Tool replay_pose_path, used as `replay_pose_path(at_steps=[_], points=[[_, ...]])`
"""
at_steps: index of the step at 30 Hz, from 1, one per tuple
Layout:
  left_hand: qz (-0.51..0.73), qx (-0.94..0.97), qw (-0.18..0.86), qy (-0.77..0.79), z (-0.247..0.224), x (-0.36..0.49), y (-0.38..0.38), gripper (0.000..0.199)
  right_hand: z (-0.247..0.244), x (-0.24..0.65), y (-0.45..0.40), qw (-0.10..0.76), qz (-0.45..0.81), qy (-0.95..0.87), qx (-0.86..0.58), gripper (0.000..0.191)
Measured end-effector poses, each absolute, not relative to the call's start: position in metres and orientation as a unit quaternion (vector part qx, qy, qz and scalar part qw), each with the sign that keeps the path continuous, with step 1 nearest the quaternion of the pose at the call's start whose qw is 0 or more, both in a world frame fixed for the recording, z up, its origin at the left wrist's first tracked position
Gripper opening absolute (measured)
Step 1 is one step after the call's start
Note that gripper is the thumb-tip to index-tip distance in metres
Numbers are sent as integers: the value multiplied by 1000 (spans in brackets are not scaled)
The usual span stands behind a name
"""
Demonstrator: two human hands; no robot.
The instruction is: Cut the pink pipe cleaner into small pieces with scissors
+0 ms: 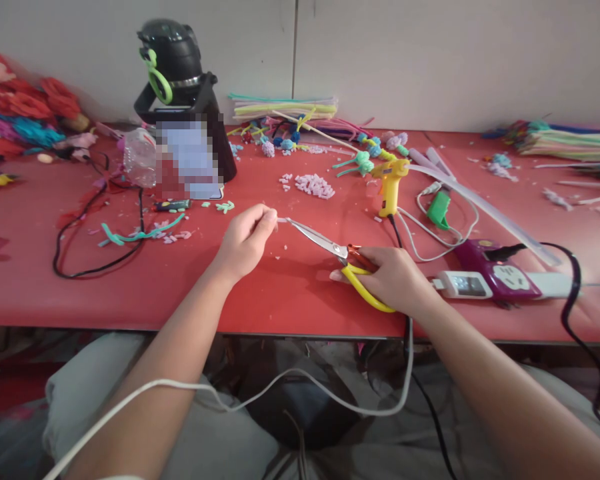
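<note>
My left hand is closed in a pinch. From its fingertips sticks out a short end of pale pink pipe cleaner. My right hand grips a pair of scissors by the yellow handles. The blades point left, with their tips at the pipe cleaner's end, and look nearly closed. Beyond my hands, a pile of short pale pink cut pieces lies on the red tabletop. Green and pink pipe cleaner bits are scattered to the left of my left hand.
A yellow glue gun with a long clear glue stick stands behind my right hand. To its right is a purple power strip with cables. A phone leans on a black bottle. Pipe cleaner bundles lie along the wall.
</note>
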State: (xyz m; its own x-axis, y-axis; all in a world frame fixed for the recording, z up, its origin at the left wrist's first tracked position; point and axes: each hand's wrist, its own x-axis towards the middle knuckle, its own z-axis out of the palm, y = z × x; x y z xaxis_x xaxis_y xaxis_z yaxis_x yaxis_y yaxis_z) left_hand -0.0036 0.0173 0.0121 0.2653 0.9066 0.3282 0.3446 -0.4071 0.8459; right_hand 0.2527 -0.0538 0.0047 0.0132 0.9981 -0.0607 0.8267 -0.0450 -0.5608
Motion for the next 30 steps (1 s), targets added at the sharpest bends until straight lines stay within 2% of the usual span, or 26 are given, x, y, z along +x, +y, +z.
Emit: replay_pose_path(at_steps=[10,14,18,24,30], points=[[418,728,293,458,26,-15,18,32,5,251,-54,202,209,-667,-686,71],[314,767,252,500,35,-35,15,37,6,251,-54,195,214,-668,-686,69],[230,782,234,530,29,-49,11,33,8,250,-54,193,204,-669,-689,70],[234,744,139,610,25,-54,13,54,7,249,-53,189,206,-665,-692,69],[323,731,139,585,27,-47,38,32,7,245,-53,165,186,-649,-719,66]])
